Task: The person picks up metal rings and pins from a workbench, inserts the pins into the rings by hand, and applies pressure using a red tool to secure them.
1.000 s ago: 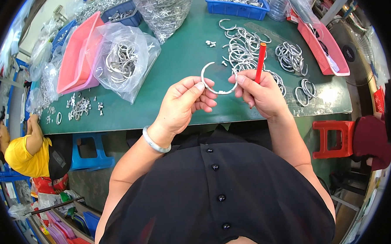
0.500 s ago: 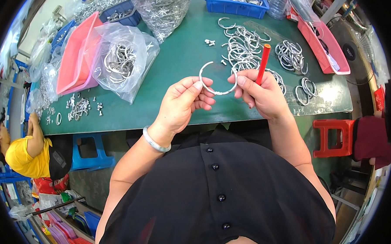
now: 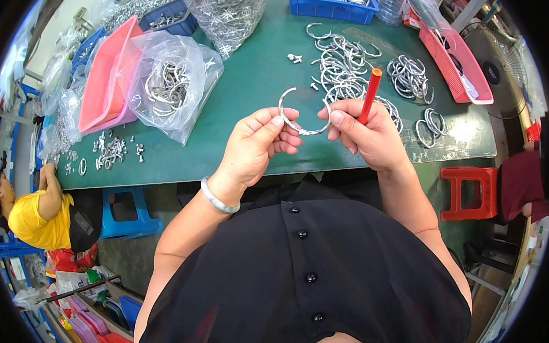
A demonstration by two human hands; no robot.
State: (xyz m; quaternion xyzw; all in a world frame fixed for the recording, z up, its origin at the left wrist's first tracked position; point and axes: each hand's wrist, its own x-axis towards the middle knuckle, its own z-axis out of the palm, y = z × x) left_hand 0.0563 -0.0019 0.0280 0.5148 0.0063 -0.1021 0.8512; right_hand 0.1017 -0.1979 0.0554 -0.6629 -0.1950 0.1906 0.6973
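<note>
Between my hands is an open silver metal ring, C-shaped, its gap facing away from me, over the table's near edge. My left hand pinches its left side between thumb and fingers. On its right side my right hand pinches with thumb and forefinger, and a red pen sticks up from the same hand, its lower end hidden. Beyond my right hand spreads a heap of similar rings. Another pile of rings lies right of it, and a few linked rings lie nearer.
On the green table stand a pink basket, a clear bag of rings, a blue bin and a pink tray. Small metal parts lie left. A person in yellow sits left; a red stool stands right.
The ring has shifted very slightly to the left, and my right fingers have moved a little on its right side. My left hand looks unmoved.
</note>
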